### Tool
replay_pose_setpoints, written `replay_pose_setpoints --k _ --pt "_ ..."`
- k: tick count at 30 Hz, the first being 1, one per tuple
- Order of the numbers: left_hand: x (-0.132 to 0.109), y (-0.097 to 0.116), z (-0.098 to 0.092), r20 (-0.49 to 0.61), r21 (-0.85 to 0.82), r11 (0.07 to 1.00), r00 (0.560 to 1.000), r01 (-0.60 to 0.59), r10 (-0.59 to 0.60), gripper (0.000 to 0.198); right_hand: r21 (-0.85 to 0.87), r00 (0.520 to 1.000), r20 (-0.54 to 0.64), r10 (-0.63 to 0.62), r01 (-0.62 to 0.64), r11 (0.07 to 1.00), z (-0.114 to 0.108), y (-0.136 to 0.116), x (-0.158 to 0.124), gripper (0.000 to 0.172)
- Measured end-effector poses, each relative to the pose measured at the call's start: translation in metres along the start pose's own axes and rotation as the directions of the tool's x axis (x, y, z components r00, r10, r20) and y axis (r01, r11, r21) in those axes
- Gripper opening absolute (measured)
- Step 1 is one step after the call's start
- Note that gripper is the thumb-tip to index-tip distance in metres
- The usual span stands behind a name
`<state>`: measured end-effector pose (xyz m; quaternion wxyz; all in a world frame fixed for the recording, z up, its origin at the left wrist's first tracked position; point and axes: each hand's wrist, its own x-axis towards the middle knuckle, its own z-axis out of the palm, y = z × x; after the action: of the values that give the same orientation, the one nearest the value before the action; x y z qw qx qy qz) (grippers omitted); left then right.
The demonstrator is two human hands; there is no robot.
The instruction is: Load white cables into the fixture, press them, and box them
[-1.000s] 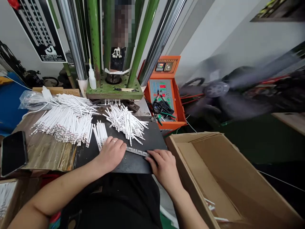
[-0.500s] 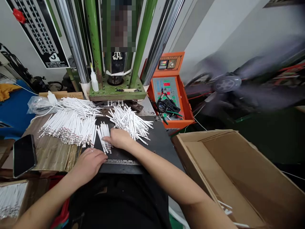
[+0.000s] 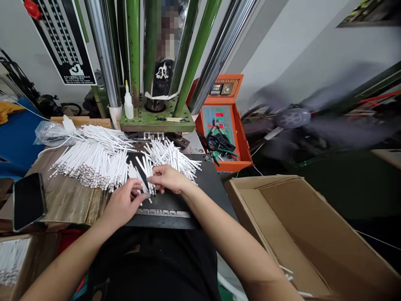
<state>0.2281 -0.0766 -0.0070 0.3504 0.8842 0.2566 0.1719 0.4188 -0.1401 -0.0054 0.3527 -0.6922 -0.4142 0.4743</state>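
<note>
My left hand [image 3: 121,205] and my right hand [image 3: 166,179] meet over a small bunch of thin white strips [image 3: 141,177] on a black mat [image 3: 184,200]. Fingers of both hands pinch this bunch, and some strips fan out between them. Just in front of my hands, a slotted metal bar [image 3: 163,213] lies on the mat. A loose heap of white strips [image 3: 172,156] sits beyond my right hand. A larger, neatly aligned spread of strips [image 3: 90,165] lies to the left on brown paper [image 3: 65,196].
A green press base [image 3: 156,121] with steel columns stands ahead, with a glue bottle [image 3: 128,106] on it. To the right are an orange control box [image 3: 222,121] holding pliers and an open cardboard box [image 3: 282,238]. A phone [image 3: 29,202] lies at left.
Both hands have left the metal bar, which now lies on the mat. My right hand has crossed over from the right, and both hands have come together on the small bunch of strips.
</note>
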Motion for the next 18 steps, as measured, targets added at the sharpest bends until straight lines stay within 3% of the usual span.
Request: replay_pose_setpoints --k 2,6,9,12,14,18 --pt "0.01 0.001 0.009 -0.032 -0.08 0.989 0.991 0.127 -0.13 0.034 0.048 0.999 -0.012 -0.04 0.04 0.998 0.002 0.001 0.001 0.023" --pt "0.024 -0.001 0.021 -0.07 -0.098 0.979 0.98 0.178 -0.186 0.036 0.085 0.991 -0.04 -0.131 0.134 0.987 0.002 0.005 0.002 0.026" --pt "0.027 -0.005 0.019 -0.065 -0.148 0.965 0.972 0.216 -0.228 0.036 0.072 0.972 -0.1 -0.212 0.219 0.973 -0.001 0.01 -0.003 0.031" --pt "0.025 -0.007 0.006 -0.042 -0.164 0.955 0.965 0.248 -0.258 0.037 0.031 0.953 -0.193 -0.232 0.243 0.97 -0.005 0.015 -0.015 0.024" --pt "0.023 -0.005 -0.005 -0.005 -0.063 0.966 0.968 0.251 -0.252 0.037 -0.012 0.941 -0.249 -0.228 0.232 0.973 -0.007 0.018 -0.022 0.017" --pt "0.019 0.01 -0.018 0.035 0.331 0.931 0.984 0.151 -0.172 0.032 -0.029 0.954 -0.251 -0.163 0.16 0.987 -0.007 0.019 -0.022 0.01"
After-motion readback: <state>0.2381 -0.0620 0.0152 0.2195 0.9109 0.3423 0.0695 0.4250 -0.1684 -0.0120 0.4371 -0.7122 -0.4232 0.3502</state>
